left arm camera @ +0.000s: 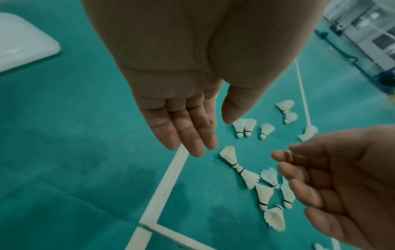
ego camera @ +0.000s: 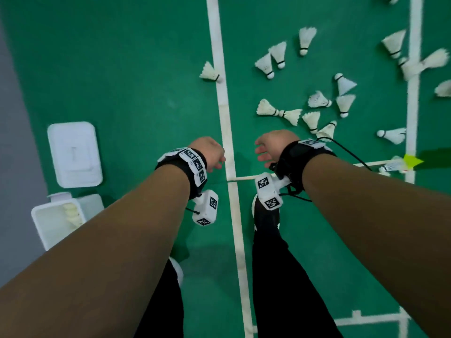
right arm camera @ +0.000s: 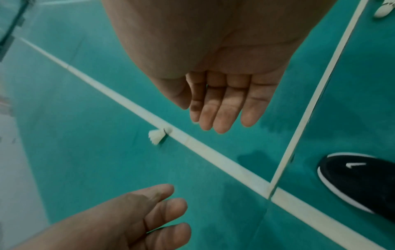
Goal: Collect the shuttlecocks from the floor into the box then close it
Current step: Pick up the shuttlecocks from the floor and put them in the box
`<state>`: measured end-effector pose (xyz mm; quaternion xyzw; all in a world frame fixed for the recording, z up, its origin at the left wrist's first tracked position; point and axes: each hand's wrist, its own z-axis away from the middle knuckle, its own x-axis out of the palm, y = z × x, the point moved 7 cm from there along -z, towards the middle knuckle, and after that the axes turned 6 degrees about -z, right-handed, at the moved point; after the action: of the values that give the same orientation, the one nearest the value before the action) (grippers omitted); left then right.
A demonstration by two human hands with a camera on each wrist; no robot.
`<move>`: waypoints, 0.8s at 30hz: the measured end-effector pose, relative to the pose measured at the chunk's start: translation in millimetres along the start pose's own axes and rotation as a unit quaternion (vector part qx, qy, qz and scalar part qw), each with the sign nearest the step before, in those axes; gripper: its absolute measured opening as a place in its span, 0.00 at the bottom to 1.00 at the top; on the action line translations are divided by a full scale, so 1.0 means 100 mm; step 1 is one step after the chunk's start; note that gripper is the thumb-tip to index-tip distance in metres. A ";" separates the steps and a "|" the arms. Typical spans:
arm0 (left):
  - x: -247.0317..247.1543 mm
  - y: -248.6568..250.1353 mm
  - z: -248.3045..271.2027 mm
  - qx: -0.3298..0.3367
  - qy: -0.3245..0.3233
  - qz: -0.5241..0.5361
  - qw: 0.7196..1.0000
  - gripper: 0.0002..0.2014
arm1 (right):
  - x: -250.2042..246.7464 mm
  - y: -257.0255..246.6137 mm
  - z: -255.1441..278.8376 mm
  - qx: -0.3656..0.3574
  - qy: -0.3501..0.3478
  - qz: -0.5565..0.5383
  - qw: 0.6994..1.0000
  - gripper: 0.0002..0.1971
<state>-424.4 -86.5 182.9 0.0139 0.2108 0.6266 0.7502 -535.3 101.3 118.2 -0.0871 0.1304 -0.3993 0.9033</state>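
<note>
Far out to the left of the left hand, the white lid lies flat on the green floor, apart from the box. Nearer the person, beside the left forearm, the open white box stands with a few shuttlecocks already lying inside it; the forearm hides part of its near corner.

The left hand hangs above the floor just left of a white court line, palm down. Its fingers are straight and relaxed, thumb apart, and it carries nothing. Ahead of it and slightly to its right, one lone shuttlecock lies with its cork tip on that line.

The right hand hovers just right of the same line, close beside the left one but not touching it. Its fingers are loosely extended and it too is empty. A black cable runs from its wristband.

Ahead of the right hand and off to its right, a scattered bunch of shuttlecocks lies on the floor, some touching tip to tip, some overlapping. The nearest ones lie just beyond the right wrist. More are strewn further right, around a second white line.

Below the right hand, a black shoe with a white sole stands on the floor next to the line crossing.
</note>
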 end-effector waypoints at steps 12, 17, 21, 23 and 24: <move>0.39 0.61 -0.69 -0.002 -0.081 -0.039 0.996 0.12 | -0.51 0.22 -0.54 0.041 0.040 -0.060 0.997 0.09; 0.09 0.43 -1.01 -0.030 -0.090 -0.071 0.993 0.13 | -0.21 0.01 -0.68 0.038 0.062 -0.070 0.995 0.05; -0.37 0.33 -1.40 -0.049 -0.072 -0.046 0.995 0.08 | 0.04 -0.46 -0.92 -0.005 0.080 -0.024 0.997 0.05; -0.59 0.34 -1.68 -0.065 -0.042 -0.012 0.997 0.08 | 0.09 -0.61 -1.13 0.001 0.080 0.015 0.997 0.04; -0.70 0.36 -1.85 -0.064 -0.017 0.000 0.998 0.07 | 0.07 -0.67 -1.29 -0.008 0.117 0.047 0.992 0.09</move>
<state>-528.9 -189.7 45.1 -0.0238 0.1575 0.6386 0.7529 -616.9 44.4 12.4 -0.0405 0.2421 -0.3629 0.8989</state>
